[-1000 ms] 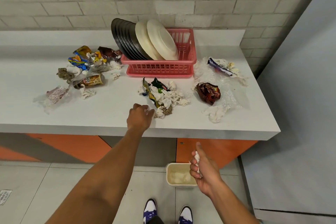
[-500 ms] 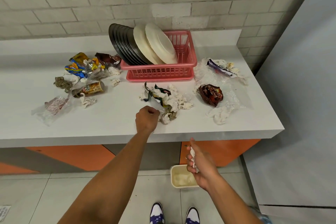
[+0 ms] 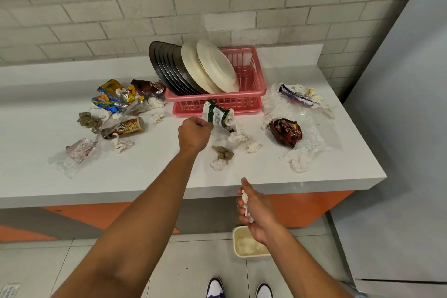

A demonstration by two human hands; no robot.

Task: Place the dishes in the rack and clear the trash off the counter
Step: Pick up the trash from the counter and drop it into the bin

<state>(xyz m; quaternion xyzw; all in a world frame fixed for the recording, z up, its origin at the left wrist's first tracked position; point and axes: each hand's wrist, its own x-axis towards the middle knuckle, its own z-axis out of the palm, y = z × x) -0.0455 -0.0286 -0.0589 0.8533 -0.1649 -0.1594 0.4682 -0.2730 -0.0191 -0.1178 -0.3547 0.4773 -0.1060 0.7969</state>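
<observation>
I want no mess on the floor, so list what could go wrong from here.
1. The left hand grips the crumpled green-and-white snack wrapper, with white tissue scraps bunched against its lower edge; some may cling and fall in transit.
2. The right hand holds a crumpled white tissue above the small cream plastic bin; the opening is narrow and partly hidden by the hand, so a loose drop could miss.

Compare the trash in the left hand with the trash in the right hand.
The left hand pinches a green printed wrapper that sticks out over the counter; the right hand grips a plain white paper wad, mostly enclosed, below the counter edge above the bin. Both are crumpled trash.
</observation>
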